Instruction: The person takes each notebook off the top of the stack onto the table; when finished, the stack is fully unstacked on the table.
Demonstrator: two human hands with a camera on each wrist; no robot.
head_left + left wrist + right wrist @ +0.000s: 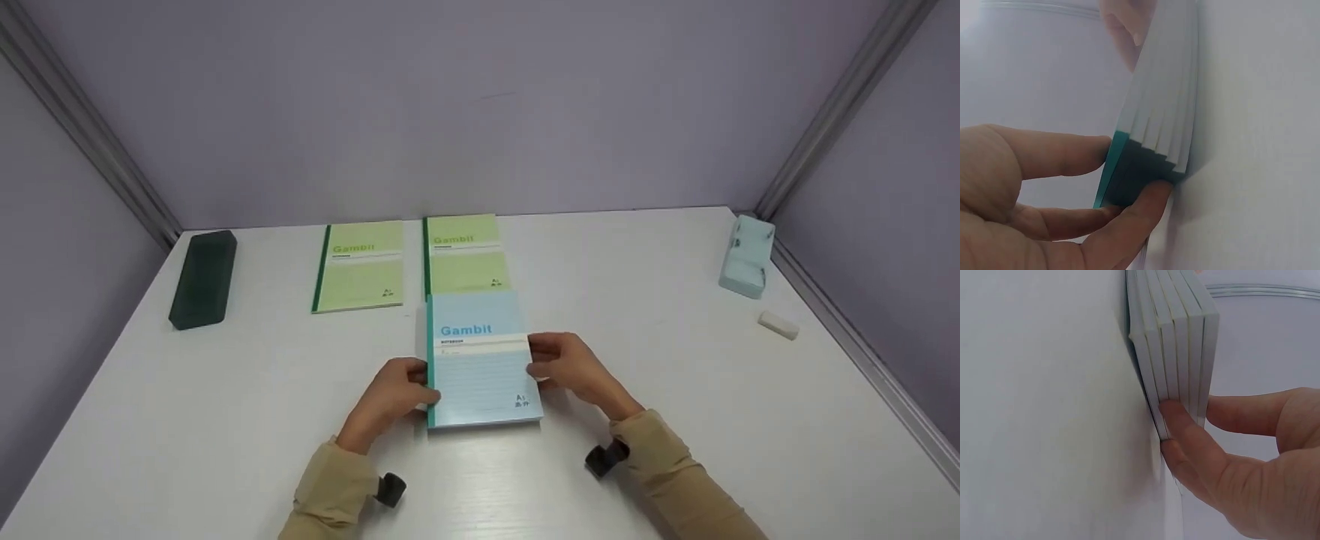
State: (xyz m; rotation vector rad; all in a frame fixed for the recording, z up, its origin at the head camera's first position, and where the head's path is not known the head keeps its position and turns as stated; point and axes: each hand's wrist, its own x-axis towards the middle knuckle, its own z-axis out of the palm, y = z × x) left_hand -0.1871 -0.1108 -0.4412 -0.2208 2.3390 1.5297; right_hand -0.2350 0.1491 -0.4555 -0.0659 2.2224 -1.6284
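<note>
A stack of several notebooks point(484, 379), a light blue "Gambit" one on top, lies between my two hands near the middle of the table. My left hand point(390, 394) grips the teal spine side, its thumb over the top cover. On the opposite side, my right hand point(574, 367) holds the page edges, thumb on top. In the right wrist view the layered edges of the stack point(1176, 360) show, with fingers against the side and at the bottom. The left wrist view shows the spines of the stack point(1140, 169) slightly stepped.
Behind the stack lies a green notebook point(465, 266), its near end hidden by the stack. Another green notebook point(365, 281) is to its left. A dark green oblong case point(202, 279) stands far left. At the right are a pale blue case point(746, 259) and a white eraser point(778, 325).
</note>
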